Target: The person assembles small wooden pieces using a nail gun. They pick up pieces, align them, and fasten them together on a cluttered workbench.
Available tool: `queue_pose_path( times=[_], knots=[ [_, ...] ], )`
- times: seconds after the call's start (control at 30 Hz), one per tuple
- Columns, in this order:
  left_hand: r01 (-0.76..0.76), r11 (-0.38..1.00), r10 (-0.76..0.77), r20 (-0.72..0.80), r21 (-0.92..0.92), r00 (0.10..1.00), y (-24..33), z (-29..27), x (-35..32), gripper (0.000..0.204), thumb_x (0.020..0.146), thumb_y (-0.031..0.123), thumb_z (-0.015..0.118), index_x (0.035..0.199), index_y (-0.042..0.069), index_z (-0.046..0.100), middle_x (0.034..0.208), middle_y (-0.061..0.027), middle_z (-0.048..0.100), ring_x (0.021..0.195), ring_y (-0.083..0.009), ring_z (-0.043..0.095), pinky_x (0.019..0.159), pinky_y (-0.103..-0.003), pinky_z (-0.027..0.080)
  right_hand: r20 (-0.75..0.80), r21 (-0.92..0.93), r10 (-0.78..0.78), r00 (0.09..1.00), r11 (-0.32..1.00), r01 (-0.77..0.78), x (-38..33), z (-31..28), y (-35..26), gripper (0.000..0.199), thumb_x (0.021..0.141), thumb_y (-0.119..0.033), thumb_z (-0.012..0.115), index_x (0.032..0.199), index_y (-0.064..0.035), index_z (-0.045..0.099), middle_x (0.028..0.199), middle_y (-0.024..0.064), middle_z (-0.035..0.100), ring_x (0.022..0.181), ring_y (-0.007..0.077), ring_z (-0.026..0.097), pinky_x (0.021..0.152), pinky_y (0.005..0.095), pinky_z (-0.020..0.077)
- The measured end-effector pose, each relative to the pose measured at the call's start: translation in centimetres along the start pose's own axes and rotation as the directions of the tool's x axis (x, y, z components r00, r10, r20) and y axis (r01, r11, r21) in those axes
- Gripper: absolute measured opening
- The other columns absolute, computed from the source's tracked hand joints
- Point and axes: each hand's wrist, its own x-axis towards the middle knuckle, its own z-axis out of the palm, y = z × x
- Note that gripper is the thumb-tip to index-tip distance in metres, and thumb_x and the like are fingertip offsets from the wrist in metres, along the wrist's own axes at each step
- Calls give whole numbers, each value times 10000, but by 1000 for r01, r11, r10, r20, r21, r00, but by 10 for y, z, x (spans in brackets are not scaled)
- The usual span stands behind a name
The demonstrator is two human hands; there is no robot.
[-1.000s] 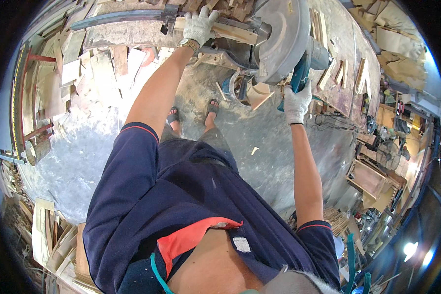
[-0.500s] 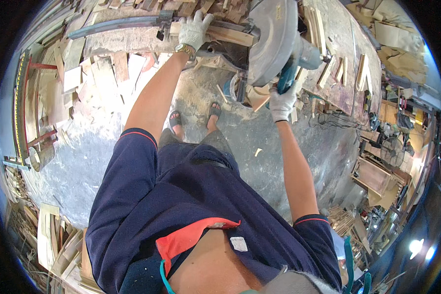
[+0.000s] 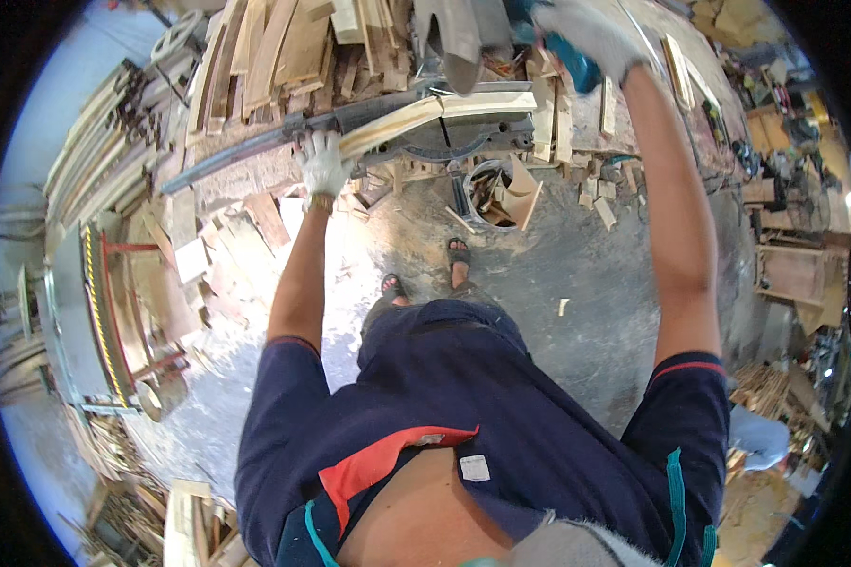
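Note:
My left hand [image 3: 321,166], in a pale work glove, grips the left end of a light wooden strip [image 3: 393,127] by the metal fence [image 3: 241,156]. This strip lies at an angle on the saw bench. A second wooden piece [image 3: 492,103] lies to its right, with a dark gap between their ends above the slot of the saw base [image 3: 459,142]. My gloved right hand [image 3: 591,36], a little blurred, is closed on the teal handle [image 3: 574,64] of a mitre saw. The saw's grey blade guard [image 3: 459,42] is raised at the top edge, partly out of view.
Boards [image 3: 288,52] are stacked behind the fence. Below the bench stands a round bin [image 3: 490,194] of offcuts, with more scraps [image 3: 246,231] on the floor at left. A red-framed rack [image 3: 128,312] stands far left. A fan and clutter fill the right side.
My right hand has lifted the saw head up and away, uncovering the wood beneath. The strip now shows as two pieces, the left one angled. My left hand has shifted left and nearer.

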Motion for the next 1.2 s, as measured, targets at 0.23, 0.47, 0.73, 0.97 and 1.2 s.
queue_pose_path(
  times=[0.23, 0.47, 0.73, 0.97, 1.2],
  knots=[
    [359, 845, -286, 232, -396, 930, 53, 5, -149, 606, 905, 560, 726, 1106, 7, 583, 927, -272, 676, 847, -455, 680, 685, -526, 532, -252, 594, -350, 902, 680, 430, 19, 27, 99, 305, 986, -259, 579, 1189, -48, 664, 950, 101, 745, 749, 170, 703, 657, 318, 538],
    [548, 684, -356, 435, -482, 827, 114, -53, -300, 529, 889, 478, 772, 966, 19, 519, 782, -202, 571, 698, -396, 568, 644, -496, 452, 357, 477, 197, 913, 802, -359, -161, 254, 192, 336, 983, -274, 609, 1214, -31, 638, 880, 80, 734, 616, 152, 701, 500, 291, 552],
    [537, 435, -12, 591, -723, 806, 245, -59, -215, 519, 917, 461, 716, 1100, -1, 564, 917, -229, 660, 825, -382, 629, 764, -451, 500, 701, 551, -20, 713, 649, -524, -214, 251, 211, 541, 881, -348, 832, 1229, 18, 636, 1029, 91, 699, 905, 160, 664, 771, 311, 556],
    [481, 568, -56, 552, -668, 832, 290, -35, -186, 690, 934, 481, 721, 1421, 37, 515, 1157, -203, 687, 978, -331, 698, 854, -428, 541, 472, 527, 327, 819, 640, -559, -145, 139, 236, 436, 911, -298, 792, 1204, -7, 651, 1023, 71, 730, 857, 170, 711, 629, 323, 604],
    [569, 358, -386, 438, -740, 812, 275, -41, -253, 721, 949, 425, 730, 1493, 27, 472, 1271, -193, 643, 1013, -284, 672, 855, -407, 553, 167, 523, 281, 945, 787, -327, 53, 8, 307, 634, 828, -519, 800, 1116, 34, 688, 1016, 142, 718, 816, 252, 710, 678, 410, 596]
  ],
)
